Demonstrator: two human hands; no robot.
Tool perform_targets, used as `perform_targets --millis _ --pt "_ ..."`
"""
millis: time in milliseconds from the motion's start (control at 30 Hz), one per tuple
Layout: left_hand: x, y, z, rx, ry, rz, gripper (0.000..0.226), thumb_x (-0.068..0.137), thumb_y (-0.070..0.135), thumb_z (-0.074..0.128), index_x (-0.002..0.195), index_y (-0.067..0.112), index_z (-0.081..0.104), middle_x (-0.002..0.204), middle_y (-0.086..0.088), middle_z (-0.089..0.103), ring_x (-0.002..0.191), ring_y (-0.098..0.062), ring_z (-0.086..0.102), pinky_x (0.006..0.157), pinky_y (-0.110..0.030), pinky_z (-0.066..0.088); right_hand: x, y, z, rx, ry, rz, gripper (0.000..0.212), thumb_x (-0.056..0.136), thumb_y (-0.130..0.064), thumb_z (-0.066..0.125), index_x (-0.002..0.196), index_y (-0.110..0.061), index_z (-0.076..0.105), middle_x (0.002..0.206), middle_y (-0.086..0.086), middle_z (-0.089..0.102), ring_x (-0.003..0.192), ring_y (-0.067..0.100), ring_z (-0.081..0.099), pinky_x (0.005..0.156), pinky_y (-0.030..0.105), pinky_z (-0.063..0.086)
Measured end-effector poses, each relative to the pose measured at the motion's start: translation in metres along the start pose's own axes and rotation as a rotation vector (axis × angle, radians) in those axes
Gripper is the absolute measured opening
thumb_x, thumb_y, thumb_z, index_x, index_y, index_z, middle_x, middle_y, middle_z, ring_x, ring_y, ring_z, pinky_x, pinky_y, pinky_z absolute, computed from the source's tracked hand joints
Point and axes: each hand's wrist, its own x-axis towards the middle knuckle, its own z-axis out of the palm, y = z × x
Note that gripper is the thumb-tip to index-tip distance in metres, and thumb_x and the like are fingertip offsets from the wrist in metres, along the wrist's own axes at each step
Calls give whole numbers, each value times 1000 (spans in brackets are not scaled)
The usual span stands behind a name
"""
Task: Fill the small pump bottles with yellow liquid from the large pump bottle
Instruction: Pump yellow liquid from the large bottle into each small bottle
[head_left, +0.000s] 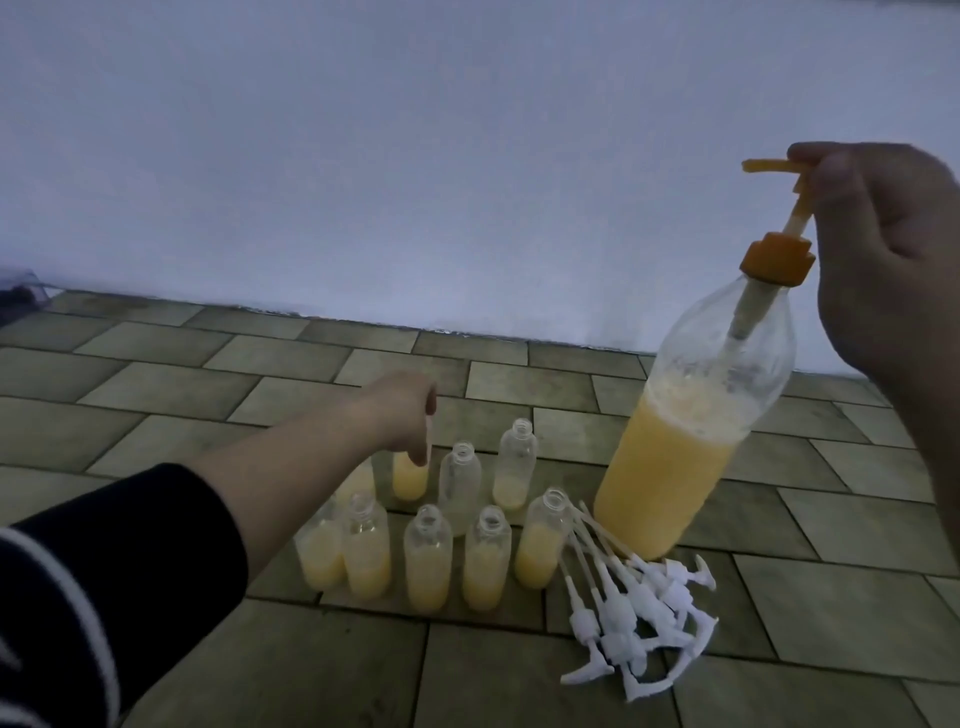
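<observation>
Our right hand (883, 260) is curled around the orange pump head (779, 174) of the big bottle (691, 415), which stands tilted on the tiled floor (156, 374), roughly half full of yellow liquid. Our left hand (405, 415) reaches out over the small bottles (457, 525), fingers pinching a thin white tube (429, 439) above a back-row bottle. Most small bottles are open and partly filled. White pumps (634, 613) lie heaped just right of them, beside the big bottle's base.

Nine small bottles (431, 556), one large bottle (685, 431).
</observation>
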Motion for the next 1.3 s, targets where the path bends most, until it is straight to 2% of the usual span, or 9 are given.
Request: perform_targets --millis 267,533,700,800,900,1067,1133,1200,1300 --pt "-9 -1 -10 81 -99 190 85 66 19 84 137 26 39 135 5 48 117 -18 50 87 -28 45 4 8 2 -1 5 -25 41 96 -55 30 119 -33 55 118 -14 56 118 11 52 102 45 42" --pt "-12 15 8 258 -101 371 58 67 47 78 118 34 54 121 11 53 114 -13 46 95 -35 35 1 2 4 17 28 -18 44 97 -50 32 121 -24 60 116 -15 53 118 10 51 101 41 42" --pt "-14 9 4 155 -7 338 49 69 41 78 112 29 60 109 9 58 99 -13 54 82 -30 48 -4 -5 2 -20 15 -4 43 99 -45 31 122 -22 59 116 -16 53 114 3 49 92 17 38" --pt "-28 5 -21 -24 109 297 45 67 40 80 106 29 62 96 12 60 85 -7 58 70 -26 50 -6 -11 1 -43 16 21 38 101 -39 33 123 -22 59 115 -17 50 109 -4 44 83 0 30" --pt "-50 2 -52 -356 290 288 35 67 31 82 97 27 66 87 11 64 79 -7 62 68 -22 51 -7 -14 1 -30 34 15 37 101 -36 35 123 -19 60 114 -16 49 106 -5 44 84 5 33" --pt "-62 24 -68 -1517 309 406 30 74 16 71 101 6 64 90 0 70 87 -18 70 83 -36 56 -6 -14 1 -33 38 11 36 101 -34 36 123 -18 60 114 -14 51 106 -3 45 84 9 35" --pt "-58 43 -67 -1759 283 399 24 86 21 63 103 5 60 98 -3 66 92 -23 69 85 -41 56 -7 -15 1 -45 44 -1 37 100 -34 36 123 -17 59 114 -13 51 107 -1 45 86 13 35" --pt "-56 64 -66 -1792 257 421 26 92 31 54 106 9 57 109 -5 65 99 -24 67 86 -44 55 -7 -15 2 -61 45 -13 37 100 -34 37 124 -17 59 114 -13 50 106 -3 44 86 12 33" --pt "-54 91 -65 -1463 275 480 30 96 40 42 110 15 52 107 -5 65 91 -21 67 83 -38 56 -6 -14 4 -75 47 -24 36 100 -33 37 124 -17 59 114 -14 49 105 1 47 87 19 36"
